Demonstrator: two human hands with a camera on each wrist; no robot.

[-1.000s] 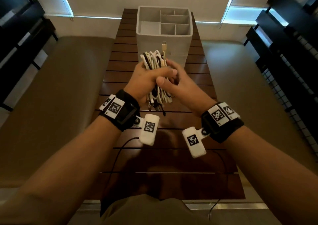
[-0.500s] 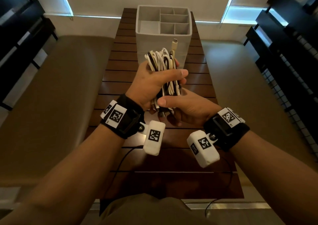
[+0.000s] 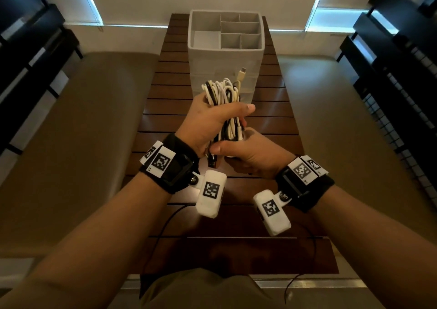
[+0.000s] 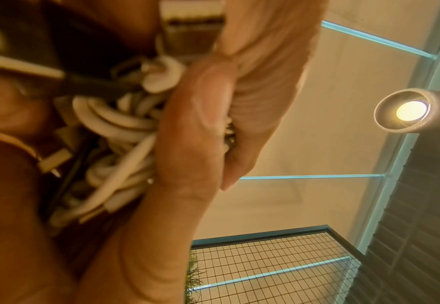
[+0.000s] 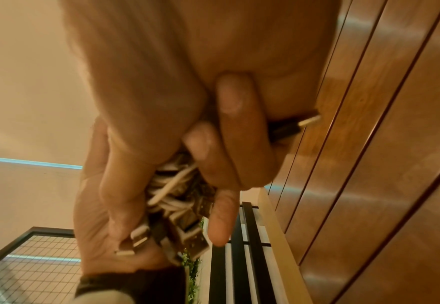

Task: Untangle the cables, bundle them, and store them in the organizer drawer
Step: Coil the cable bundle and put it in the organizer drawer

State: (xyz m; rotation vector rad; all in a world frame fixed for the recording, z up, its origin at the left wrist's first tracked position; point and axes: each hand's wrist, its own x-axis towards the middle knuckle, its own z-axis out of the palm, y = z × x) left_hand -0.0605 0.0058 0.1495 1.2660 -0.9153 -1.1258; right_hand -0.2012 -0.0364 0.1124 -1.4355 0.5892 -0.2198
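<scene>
While your left hand [image 3: 208,122] wraps its fingers [image 4: 195,127] round the middle of the cable bundle [image 3: 223,96], you keep the loops from springing apart; your right hand [image 3: 250,152] curls round the lower end, probably to gather the loose plugs [image 5: 187,236]. You hold the bundle above the worktop [image 3: 272,110], just short of the organizer [image 3: 224,55]. No readable writing shows; only square coded tags [image 3: 210,189] on your wrists.
</scene>
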